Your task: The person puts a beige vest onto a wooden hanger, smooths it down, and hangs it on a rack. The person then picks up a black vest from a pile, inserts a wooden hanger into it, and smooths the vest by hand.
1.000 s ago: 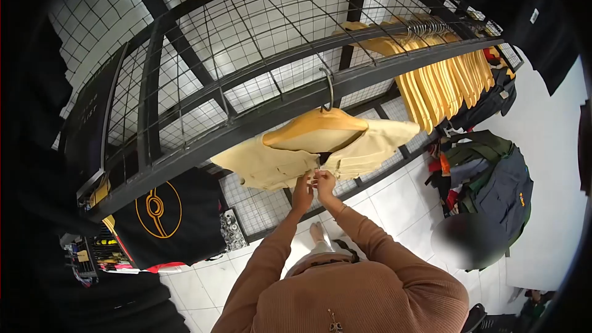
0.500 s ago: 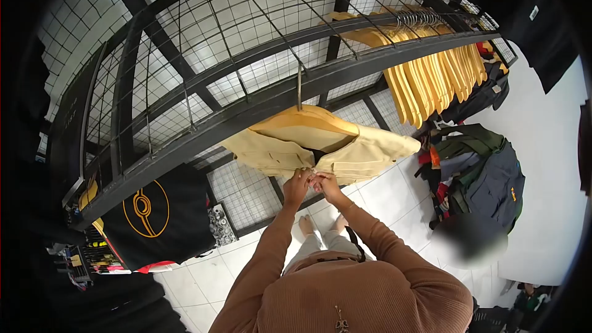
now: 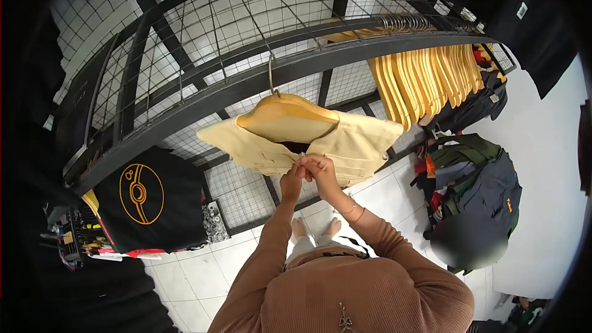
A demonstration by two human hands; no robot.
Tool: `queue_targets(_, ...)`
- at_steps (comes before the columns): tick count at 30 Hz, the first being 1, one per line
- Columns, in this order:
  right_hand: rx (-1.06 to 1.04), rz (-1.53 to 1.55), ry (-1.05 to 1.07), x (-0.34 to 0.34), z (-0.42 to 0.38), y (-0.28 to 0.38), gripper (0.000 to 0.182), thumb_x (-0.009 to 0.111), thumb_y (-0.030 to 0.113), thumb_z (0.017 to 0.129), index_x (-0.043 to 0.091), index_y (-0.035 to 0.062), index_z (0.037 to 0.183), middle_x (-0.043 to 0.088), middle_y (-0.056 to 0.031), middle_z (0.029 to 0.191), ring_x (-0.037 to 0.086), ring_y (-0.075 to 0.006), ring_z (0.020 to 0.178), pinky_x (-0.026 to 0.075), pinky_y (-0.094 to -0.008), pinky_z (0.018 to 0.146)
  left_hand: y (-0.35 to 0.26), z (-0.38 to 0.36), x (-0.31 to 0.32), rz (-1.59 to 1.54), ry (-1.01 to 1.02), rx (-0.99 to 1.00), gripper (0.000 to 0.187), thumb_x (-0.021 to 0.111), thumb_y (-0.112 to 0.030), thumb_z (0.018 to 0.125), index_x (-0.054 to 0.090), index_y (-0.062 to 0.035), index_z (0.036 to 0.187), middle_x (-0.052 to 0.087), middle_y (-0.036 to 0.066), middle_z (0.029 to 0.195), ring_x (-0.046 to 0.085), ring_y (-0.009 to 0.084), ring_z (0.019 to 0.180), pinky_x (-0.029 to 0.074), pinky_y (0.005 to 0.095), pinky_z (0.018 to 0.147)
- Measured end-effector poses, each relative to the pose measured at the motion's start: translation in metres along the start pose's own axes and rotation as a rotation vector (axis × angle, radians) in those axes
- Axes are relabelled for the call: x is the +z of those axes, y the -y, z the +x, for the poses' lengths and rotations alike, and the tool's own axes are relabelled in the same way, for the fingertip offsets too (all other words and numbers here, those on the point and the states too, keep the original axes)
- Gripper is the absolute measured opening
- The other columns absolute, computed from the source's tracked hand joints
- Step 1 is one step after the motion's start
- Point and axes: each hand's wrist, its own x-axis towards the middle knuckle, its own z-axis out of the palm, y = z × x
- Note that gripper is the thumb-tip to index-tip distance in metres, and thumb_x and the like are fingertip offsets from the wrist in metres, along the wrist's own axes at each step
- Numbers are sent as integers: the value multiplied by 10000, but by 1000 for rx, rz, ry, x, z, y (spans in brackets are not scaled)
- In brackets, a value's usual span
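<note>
A cream vest (image 3: 357,142) hangs on a wooden hanger (image 3: 287,111), whose metal hook goes over the black rail (image 3: 216,86). At the vest's front opening, just below the dark gap at the neck, both hands meet. My left hand (image 3: 291,182) has its fingers pinched on the front edge of the vest. Beside it on the right, my right hand (image 3: 319,169) is closed at the same edge, its fingertips touching those of the left. Whatever small part lies between the fingertips is hidden.
Several wooden hangers (image 3: 425,83) hang at the upper right, above a heap of dark clothes (image 3: 478,179). A black garment with an orange print (image 3: 169,203) hangs at the left. Black wire mesh rises behind the rail, and a blurred round shape (image 3: 468,240) is at the lower right.
The vest and its hanger appear further left and slightly higher, turned a little. Both hands stay together at the opening and are slightly higher on it.
</note>
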Motion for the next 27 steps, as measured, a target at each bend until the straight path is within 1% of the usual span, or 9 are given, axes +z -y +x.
queue_targets(7,-25,-106,103,-9,-24,34,141,584,128,883,615,4,941,600,-27,700,498,-79,556,389,-198,502,9,-22,-13,-329,-204,0,220,583,-155,852,572,-130,1071,593,91,981,613,277,803,491,370,663)
queue_targets(10,-499,-513,-21,-28,-30,90,219,701,127,790,604,6,944,619,-49,826,549,-105,656,427,-228,542,0,-19,-76,-356,-540,-28,278,672,-109,791,540,-45,1028,576,121,994,565,245,933,445,337,785)
queue_targets(14,-992,-1004,-221,-53,-9,174,390,767,205,689,584,25,981,584,-97,894,564,-249,856,432,-356,797,-6,-4,-215,-118,-882,70,510,725,-201,755,489,-1,1161,526,148,1151,483,302,1096,389,384,924)
queue_targets(16,-968,-1037,-122,-51,12,182,399,763,209,687,577,22,986,582,-101,892,560,-272,867,423,-368,812,-20,6,-282,171,-867,209,607,735,-231,736,450,-41,1237,465,145,1277,419,315,1191,379,403,942)
queue_targets(19,-866,-1096,48,-45,38,179,402,751,208,690,567,18,991,583,-110,898,556,-305,882,416,-381,821,-43,19,-337,502,-834,261,507,735,-307,718,558,-76,1133,560,159,1183,507,337,1097,395,422,900)
queue_targets(20,-791,-1118,135,-44,49,173,395,744,205,696,564,16,992,585,-115,907,556,-314,886,417,-382,815,-38,23,-344,504,-835,274,507,735,-307,718,558,-76,1133,560,159,1183,507,337,1097,395,422,900)
queue_targets(23,-605,-1104,283,-43,67,171,377,732,193,703,558,15,987,588,-119,917,556,-323,888,416,-383,802,-16,36,-367,124,-218,222,368,740,-239,717,612,-37,997,641,168,953,621,327,889,477,341,728)
queue_targets(25,-380,-1031,411,-43,77,177,356,721,175,706,552,14,976,591,-117,920,558,-324,885,413,-385,788,-11,41,-375,91,-198,277,339,739,-235,718,618,-27,957,638,166,881,626,330,825,477,336,689)
queue_targets(27,-430,-1101,340,-41,85,179,362,719,167,702,554,23,990,592,-113,938,556,-318,892,415,-377,777,-9,41,-376,10,-136,352,289,737,-226,720,630,-9,878,633,160,737,637,335,698,477,328,611)
